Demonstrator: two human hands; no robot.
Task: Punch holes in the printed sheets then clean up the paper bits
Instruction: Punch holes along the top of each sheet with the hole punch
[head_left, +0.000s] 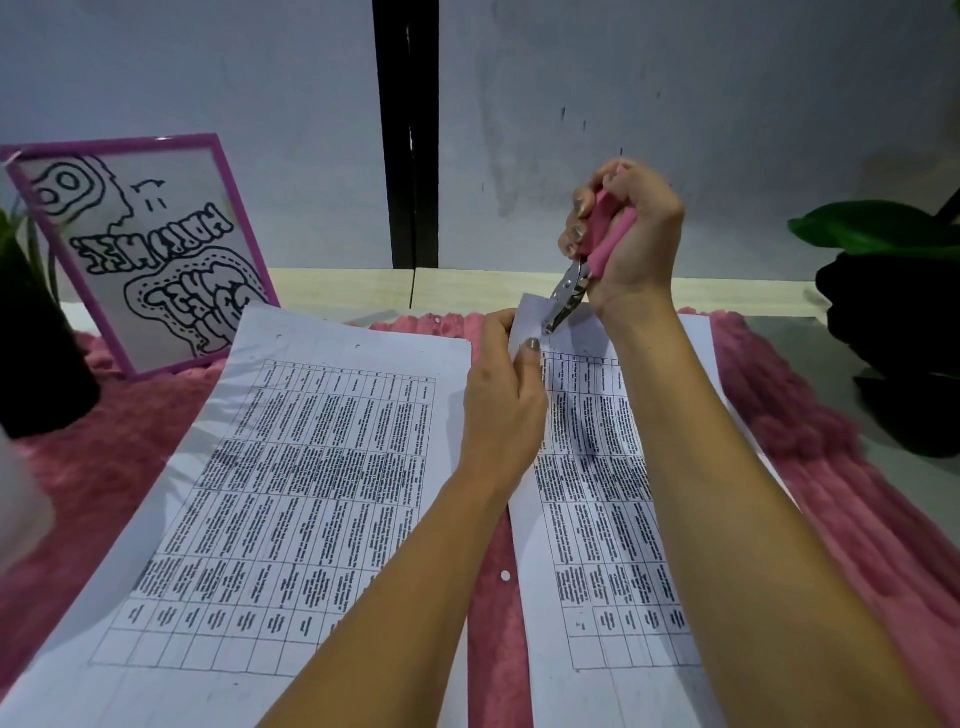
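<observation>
The thin, floppy printed sheet (597, 467) on the pink mat (857, 519) wants support beside its far corner, where the left hand (506, 395) pinches it while the right hand (631, 228), grip curled tight, sets the hole punch (574, 286) on its margin.
</observation>
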